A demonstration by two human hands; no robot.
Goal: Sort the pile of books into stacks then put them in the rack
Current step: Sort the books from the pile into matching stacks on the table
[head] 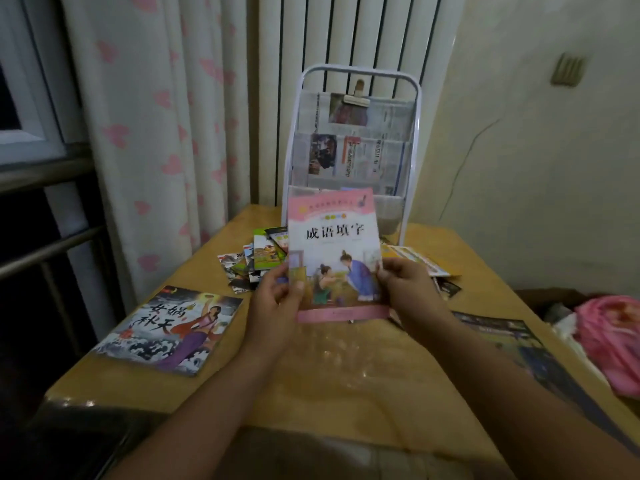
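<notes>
Here, two hands grip one pink-bordered paperback book [335, 251] upright above the wooden table [346, 375]: left hand [277, 299] and right hand [407, 284] pinching its lower edges, cover facing the person, before the white wire rack [412, 140].

Held: pink book [334, 251] upright, left hand [277, 299] and right hand [405, 285] gripping its lower edges.
Pile [256, 261]: 11 o'clock of it.
Rack [353, 143]: 12 o'clock, newspapers inside.
Table [346, 375]: dark book [169, 327] at 9 o'clock.
</notes>
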